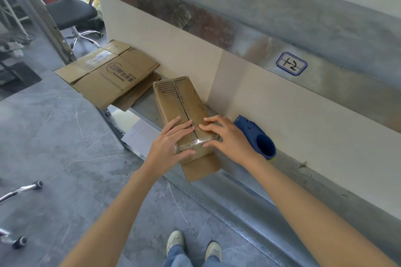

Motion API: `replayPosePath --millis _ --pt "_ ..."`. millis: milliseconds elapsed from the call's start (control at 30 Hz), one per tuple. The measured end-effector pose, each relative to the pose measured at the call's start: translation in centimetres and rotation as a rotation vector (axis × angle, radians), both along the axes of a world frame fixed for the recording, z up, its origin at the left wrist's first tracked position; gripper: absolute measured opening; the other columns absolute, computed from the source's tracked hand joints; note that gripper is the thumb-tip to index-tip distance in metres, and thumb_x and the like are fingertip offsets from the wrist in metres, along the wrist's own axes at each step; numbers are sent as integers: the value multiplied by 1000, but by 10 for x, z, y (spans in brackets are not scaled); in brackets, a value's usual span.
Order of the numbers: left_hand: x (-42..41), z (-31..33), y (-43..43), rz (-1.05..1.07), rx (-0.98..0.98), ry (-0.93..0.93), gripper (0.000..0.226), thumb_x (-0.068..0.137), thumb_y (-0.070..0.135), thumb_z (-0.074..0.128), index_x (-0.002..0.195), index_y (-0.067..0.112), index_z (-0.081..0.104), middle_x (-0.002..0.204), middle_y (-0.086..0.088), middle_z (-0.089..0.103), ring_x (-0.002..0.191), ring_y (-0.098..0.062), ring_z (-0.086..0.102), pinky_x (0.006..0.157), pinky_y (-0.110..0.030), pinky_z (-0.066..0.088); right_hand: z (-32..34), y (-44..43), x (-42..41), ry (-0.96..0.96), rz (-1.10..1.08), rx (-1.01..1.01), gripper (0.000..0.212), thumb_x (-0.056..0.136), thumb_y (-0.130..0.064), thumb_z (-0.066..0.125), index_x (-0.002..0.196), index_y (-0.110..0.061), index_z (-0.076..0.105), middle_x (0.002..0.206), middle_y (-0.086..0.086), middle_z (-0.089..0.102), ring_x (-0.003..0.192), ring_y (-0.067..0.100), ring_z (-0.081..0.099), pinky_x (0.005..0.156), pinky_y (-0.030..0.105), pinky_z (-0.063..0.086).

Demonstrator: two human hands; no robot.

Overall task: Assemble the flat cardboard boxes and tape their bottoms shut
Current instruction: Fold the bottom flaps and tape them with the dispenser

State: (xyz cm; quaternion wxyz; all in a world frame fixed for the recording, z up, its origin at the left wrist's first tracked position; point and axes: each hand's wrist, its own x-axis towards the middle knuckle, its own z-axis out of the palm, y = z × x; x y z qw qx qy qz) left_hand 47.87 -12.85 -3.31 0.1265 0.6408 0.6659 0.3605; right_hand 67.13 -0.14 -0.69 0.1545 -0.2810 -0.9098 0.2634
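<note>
An assembled brown cardboard box (pixel 180 104) lies upside down on a metal shelf, its bottom flaps closed along a centre seam. Clear tape (pixel 191 144) wraps over the near end of that seam. My left hand (pixel 171 143) lies on the box's near left side, fingers flat across the top and thumb on the taped end. My right hand (pixel 225 134) presses flat on the near right side, fingertips at the seam. A blue tape dispenser (pixel 260 136) lies on the shelf just right of the box.
Flat, unfolded cardboard boxes (pixel 108 73) are stacked at the shelf's left end, overhanging its edge. The metal shelf (pixel 238 182) runs along a beige wall. An office chair (pixel 69 12) stands far left. A second chair's chrome legs (pixel 19 190) are at left. My shoes (pixel 193 247) are below.
</note>
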Motion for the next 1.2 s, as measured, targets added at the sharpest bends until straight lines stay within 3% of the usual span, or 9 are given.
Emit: replayPosePath --millis 100,200,267,433,533,667,833,1133,1200 --pt "2 5 -1 2 -8 -12 59 80 35 80 135 25 59 145 16 50 147 -11 27 115 -32 32 3 0 1 -14 12 -59 55 84 -37 76 135 -23 60 142 -11 45 131 9 40 105 32 40" --pt "3 11 -1 29 -46 -53 52 82 29 67 133 29 60 144 21 48 147 -4 25 112 -25 30 4 -1 0 -19 11 -77 50 89 -39 69 135 -23 59 141 -14 42 132 6 38 104 26 37" --pt "7 13 0 67 -39 -76 51 79 26 59 129 28 64 141 21 51 146 -4 27 110 -21 29 4 -4 -2 3 -12 -75 45 89 -32 66 132 -22 61 137 -12 45 129 8 42 103 27 40" --pt "19 11 4 187 3 -75 44 77 7 67 117 25 72 131 19 61 141 -4 37 108 -11 31 3 -7 -11 75 -82 -20 32 86 -21 69 117 -15 70 123 -4 56 114 12 53 92 33 51" --pt "16 12 4 181 -2 -60 46 77 3 64 116 25 73 129 19 62 139 -4 39 108 -19 37 4 -5 -13 87 -81 3 26 89 -16 66 113 -13 72 118 -2 59 111 12 54 88 34 53" --pt "13 16 5 164 -27 -57 40 80 9 68 116 27 73 129 20 62 139 -3 39 106 -21 38 3 -3 -11 81 -63 1 26 94 -20 64 119 -15 70 123 -2 60 112 11 56 90 35 54" --pt "17 17 8 201 -55 -94 36 80 22 76 115 30 72 129 22 61 139 0 37 103 -15 35 7 -3 -7 31 -46 -61 44 88 -37 71 127 -18 66 130 -7 56 119 9 53 99 35 50" --pt "23 16 9 243 -41 -88 36 77 31 78 113 31 73 128 23 62 139 3 36 100 -16 39 12 -3 -6 29 -50 -84 37 89 -23 70 126 -18 68 126 -5 58 122 6 51 114 47 35" --pt "29 16 10 288 -32 -89 36 75 29 76 111 29 73 126 22 64 138 2 37 100 -20 43 11 -4 -9 40 -66 -48 32 90 -19 68 122 -15 69 121 -3 60 120 8 54 111 46 38"
